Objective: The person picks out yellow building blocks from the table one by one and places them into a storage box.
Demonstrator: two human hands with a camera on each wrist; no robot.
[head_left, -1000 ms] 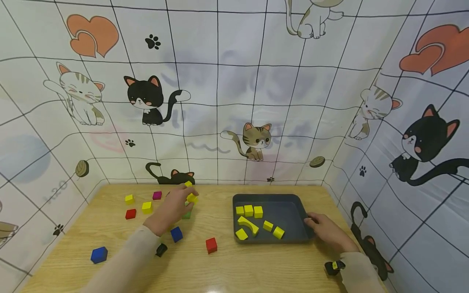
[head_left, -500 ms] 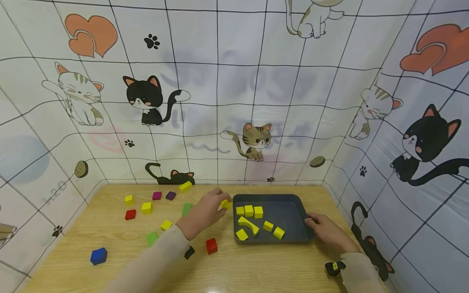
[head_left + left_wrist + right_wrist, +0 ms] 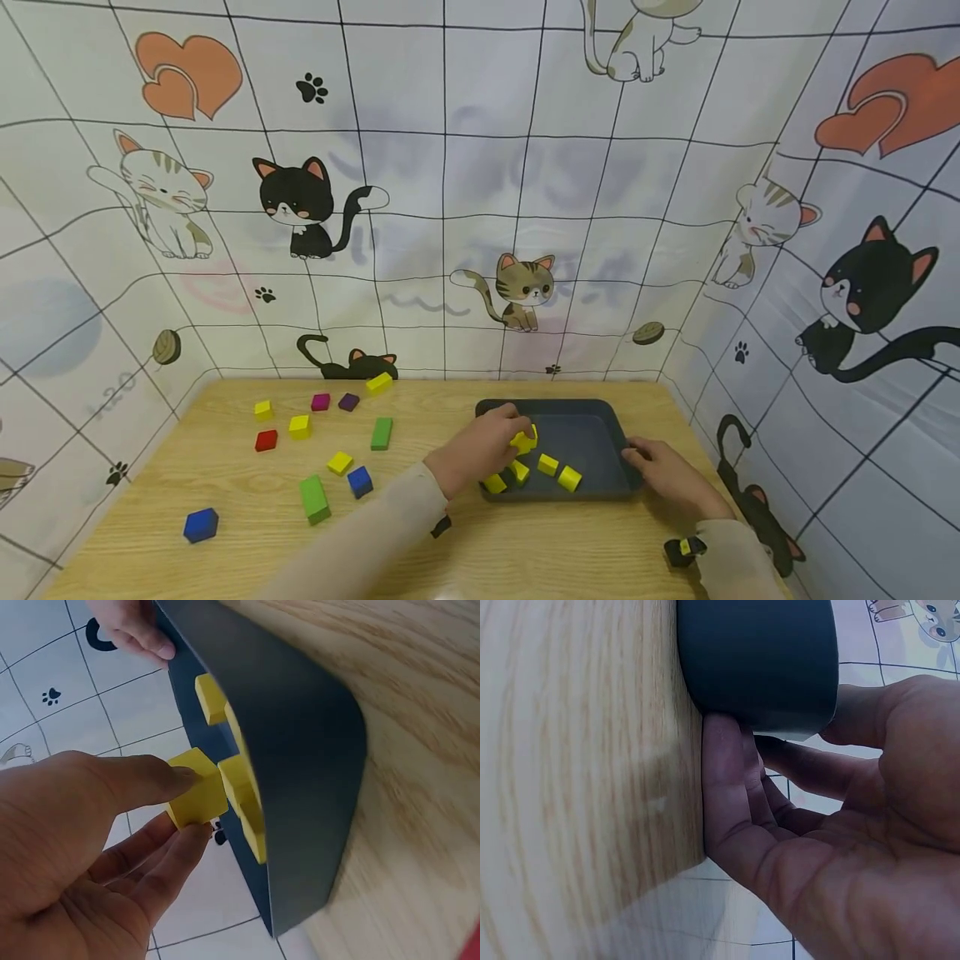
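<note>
My left hand (image 3: 480,450) reaches over the left part of the dark grey tray (image 3: 600,437). Between its thumb and fingers it pinches a yellow block (image 3: 199,787), close above other yellow blocks in the tray. Two small yellow blocks (image 3: 570,477) lie nearer the tray's middle. A yellow arch block (image 3: 519,472) and the row of cubes behind it are partly hidden by the left hand. At the tray's right side, my right hand (image 3: 675,475) grips the edge. In the right wrist view its thumb lies at the rim and its fingers touch the tray's outer wall (image 3: 757,667) low down by the tabletop.
Left on the wooden table (image 3: 255,492) are scattered blocks: blue (image 3: 201,525), green (image 3: 314,500), red (image 3: 266,440), magenta (image 3: 321,402), purple (image 3: 348,402) and several yellow ones (image 3: 300,427). A cat-patterned cloth (image 3: 405,317) stands behind and on both sides.
My left hand has carried a yellow block rightward from the back left of the table to over the tray. The tray and my right hand have stayed put.
</note>
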